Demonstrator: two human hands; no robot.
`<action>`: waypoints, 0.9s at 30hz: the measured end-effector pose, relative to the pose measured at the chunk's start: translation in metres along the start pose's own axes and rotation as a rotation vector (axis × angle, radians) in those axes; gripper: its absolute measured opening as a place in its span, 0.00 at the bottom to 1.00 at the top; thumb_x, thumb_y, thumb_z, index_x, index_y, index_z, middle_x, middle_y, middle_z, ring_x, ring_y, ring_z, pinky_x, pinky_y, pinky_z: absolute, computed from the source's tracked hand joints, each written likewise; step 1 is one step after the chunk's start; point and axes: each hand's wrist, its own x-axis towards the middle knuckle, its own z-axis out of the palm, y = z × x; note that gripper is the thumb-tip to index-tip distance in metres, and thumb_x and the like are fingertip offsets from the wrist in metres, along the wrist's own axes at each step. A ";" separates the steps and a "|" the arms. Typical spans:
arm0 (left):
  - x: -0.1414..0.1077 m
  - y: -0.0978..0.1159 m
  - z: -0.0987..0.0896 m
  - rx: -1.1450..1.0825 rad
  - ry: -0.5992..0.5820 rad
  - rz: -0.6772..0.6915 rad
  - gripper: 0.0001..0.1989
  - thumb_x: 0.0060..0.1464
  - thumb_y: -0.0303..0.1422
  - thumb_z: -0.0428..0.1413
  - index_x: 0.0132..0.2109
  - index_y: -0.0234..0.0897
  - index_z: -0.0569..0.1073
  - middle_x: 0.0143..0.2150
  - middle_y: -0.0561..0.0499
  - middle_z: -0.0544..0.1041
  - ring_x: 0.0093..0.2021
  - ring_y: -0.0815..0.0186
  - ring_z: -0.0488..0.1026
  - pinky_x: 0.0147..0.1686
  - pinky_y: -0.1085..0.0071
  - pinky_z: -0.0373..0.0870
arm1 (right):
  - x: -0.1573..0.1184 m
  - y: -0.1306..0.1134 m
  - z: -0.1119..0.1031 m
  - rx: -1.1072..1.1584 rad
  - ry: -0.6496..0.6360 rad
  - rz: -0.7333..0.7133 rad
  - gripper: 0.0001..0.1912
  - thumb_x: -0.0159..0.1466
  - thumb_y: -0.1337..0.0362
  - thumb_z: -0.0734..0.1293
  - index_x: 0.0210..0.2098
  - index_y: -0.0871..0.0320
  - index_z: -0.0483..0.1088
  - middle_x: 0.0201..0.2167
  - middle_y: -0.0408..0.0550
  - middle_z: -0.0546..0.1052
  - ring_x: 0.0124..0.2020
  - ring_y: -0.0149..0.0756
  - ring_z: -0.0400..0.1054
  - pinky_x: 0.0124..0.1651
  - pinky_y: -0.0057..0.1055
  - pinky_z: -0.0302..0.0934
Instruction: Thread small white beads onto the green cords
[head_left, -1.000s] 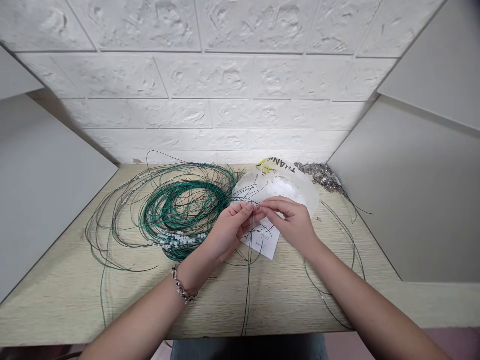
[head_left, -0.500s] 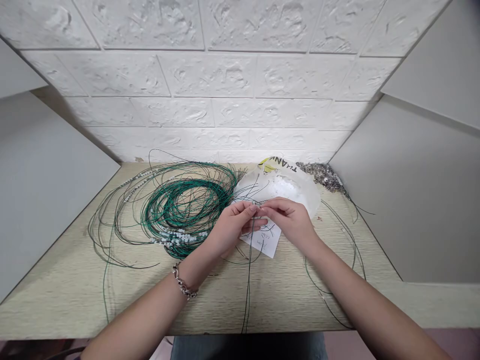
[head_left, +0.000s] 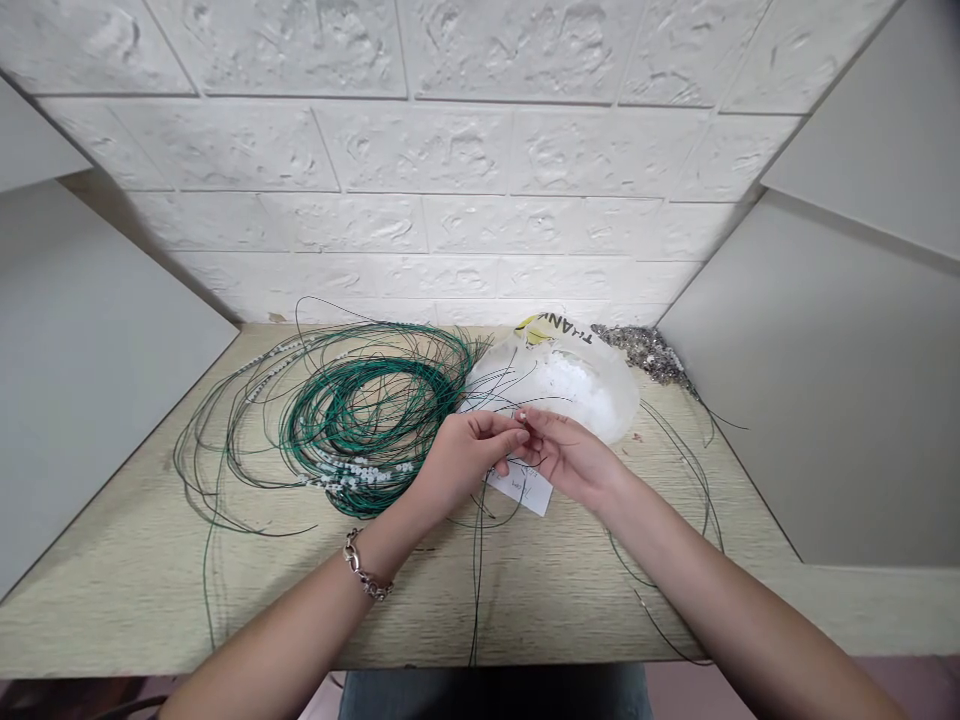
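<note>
My left hand [head_left: 480, 450] is closed, thumb and fingers pinching dark green wire [head_left: 478, 570] that hangs down over the table's front edge. Against its fingertips, my right hand [head_left: 574, 455] is closed on a tiny white bead [head_left: 523, 415] between thumb and finger. To the left lies a large coil of green wire [head_left: 375, 385] with clusters of white beads [head_left: 367, 472] along its lower side. Behind my right hand, white beads [head_left: 574, 385] lie on a pale plastic bag [head_left: 487, 365]. A white paper with handwriting [head_left: 536, 495] is partly hidden under my hands.
A heap of small dark, glittery pieces [head_left: 649, 350] sits at the back right corner. Loose wires [head_left: 705, 480] curve over the right side of the wooden table [head_left: 300, 610]. Grey panels flank both sides, with a white brick-patterned wall [head_left: 465, 150] behind.
My right hand has turned and lowered slightly, and a white bead now shows at its fingertips. The hanging wire has shifted left along with my left hand's grip.
</note>
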 end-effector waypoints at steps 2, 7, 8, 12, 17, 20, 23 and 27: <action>0.000 0.000 0.000 -0.007 0.009 -0.010 0.10 0.42 0.35 0.58 0.28 0.31 0.73 0.21 0.54 0.71 0.16 0.77 0.61 0.18 0.79 0.57 | 0.000 0.000 0.000 -0.002 -0.009 0.005 0.06 0.49 0.64 0.71 0.25 0.61 0.73 0.25 0.42 0.75 0.27 0.24 0.68 0.31 0.20 0.63; 0.000 0.001 0.000 0.017 0.002 -0.002 0.10 0.44 0.36 0.56 0.26 0.31 0.73 0.20 0.54 0.70 0.16 0.78 0.61 0.18 0.79 0.57 | 0.000 0.001 -0.001 0.002 0.000 0.020 0.07 0.48 0.64 0.72 0.25 0.60 0.73 0.25 0.42 0.75 0.26 0.24 0.68 0.32 0.20 0.64; 0.000 0.002 0.000 0.017 0.002 0.001 0.10 0.44 0.36 0.56 0.26 0.31 0.72 0.20 0.54 0.70 0.16 0.77 0.61 0.18 0.79 0.57 | 0.000 0.001 -0.001 0.001 -0.002 0.019 0.07 0.48 0.64 0.72 0.25 0.60 0.73 0.25 0.42 0.75 0.27 0.24 0.68 0.32 0.20 0.64; -0.001 0.001 0.001 0.005 0.011 0.002 0.11 0.45 0.36 0.56 0.25 0.31 0.72 0.20 0.54 0.70 0.16 0.77 0.61 0.18 0.79 0.57 | 0.000 0.002 -0.002 0.002 -0.012 0.010 0.07 0.48 0.64 0.71 0.26 0.60 0.73 0.25 0.42 0.75 0.27 0.24 0.68 0.33 0.20 0.64; -0.001 0.000 0.001 0.008 0.023 0.016 0.11 0.46 0.37 0.55 0.26 0.31 0.72 0.20 0.54 0.70 0.17 0.77 0.62 0.19 0.79 0.58 | 0.000 0.002 -0.001 -0.004 0.004 -0.001 0.05 0.50 0.64 0.70 0.26 0.59 0.73 0.26 0.42 0.75 0.27 0.24 0.68 0.34 0.21 0.64; 0.000 0.000 0.001 0.006 0.027 0.013 0.11 0.46 0.37 0.55 0.26 0.31 0.71 0.20 0.54 0.70 0.17 0.76 0.62 0.19 0.79 0.58 | 0.000 0.001 0.000 -0.028 0.013 -0.006 0.04 0.50 0.65 0.70 0.26 0.60 0.73 0.24 0.42 0.75 0.26 0.24 0.68 0.33 0.21 0.63; 0.000 0.000 0.001 0.007 0.031 0.007 0.12 0.46 0.37 0.55 0.26 0.30 0.71 0.21 0.53 0.70 0.17 0.77 0.62 0.19 0.78 0.58 | -0.001 -0.001 0.000 -0.058 0.010 -0.024 0.04 0.50 0.65 0.70 0.25 0.60 0.73 0.24 0.43 0.75 0.25 0.24 0.68 0.33 0.22 0.63; 0.000 -0.001 -0.001 0.023 0.034 0.003 0.12 0.45 0.38 0.55 0.26 0.30 0.71 0.22 0.53 0.71 0.17 0.77 0.62 0.19 0.78 0.58 | -0.002 -0.003 0.001 -0.095 -0.006 -0.042 0.04 0.51 0.65 0.70 0.24 0.60 0.72 0.24 0.43 0.75 0.25 0.26 0.68 0.34 0.25 0.64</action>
